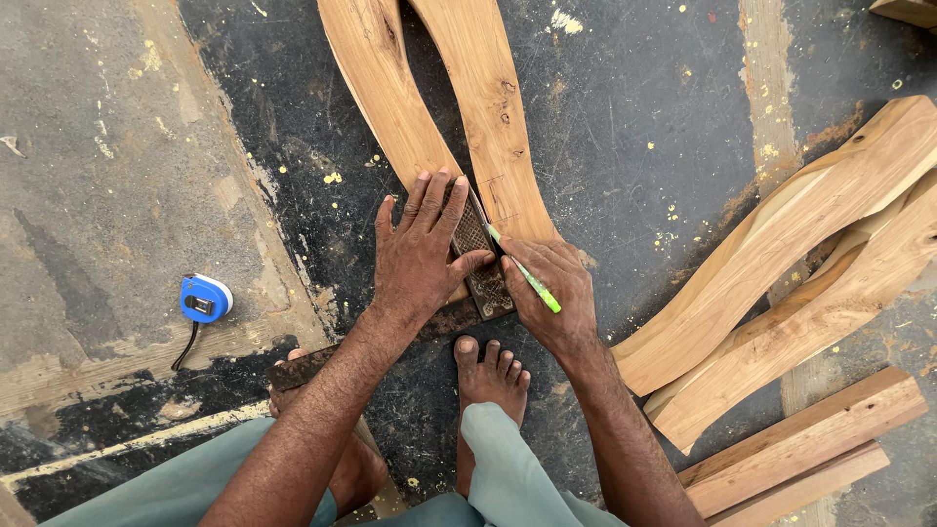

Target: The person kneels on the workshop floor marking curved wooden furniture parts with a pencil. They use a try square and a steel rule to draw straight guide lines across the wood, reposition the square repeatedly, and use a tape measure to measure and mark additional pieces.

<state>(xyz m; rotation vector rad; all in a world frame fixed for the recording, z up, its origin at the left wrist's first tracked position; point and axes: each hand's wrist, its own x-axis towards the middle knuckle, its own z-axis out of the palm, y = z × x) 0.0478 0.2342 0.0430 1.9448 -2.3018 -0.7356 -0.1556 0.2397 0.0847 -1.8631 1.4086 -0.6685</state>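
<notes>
Two curved wooden pieces [488, 107] lie side by side on the dark floor, running away from me. My left hand [420, 249] presses flat on a dark, patterned metal square [485, 263] laid across their near ends. My right hand [551, 288] holds a green pencil [527, 276] with its tip against the edge of the square on the right-hand piece. Faint pencil lines show on that piece just beyond the tip. My bare foot [488, 371] rests on the floor just below the hands.
A blue tape measure [205, 299] with a black strap lies on the floor at the left. More curved wooden pieces [800, 254] are stacked at the right, with straight wooden battens [810, 439] below them. The floor is speckled with paint.
</notes>
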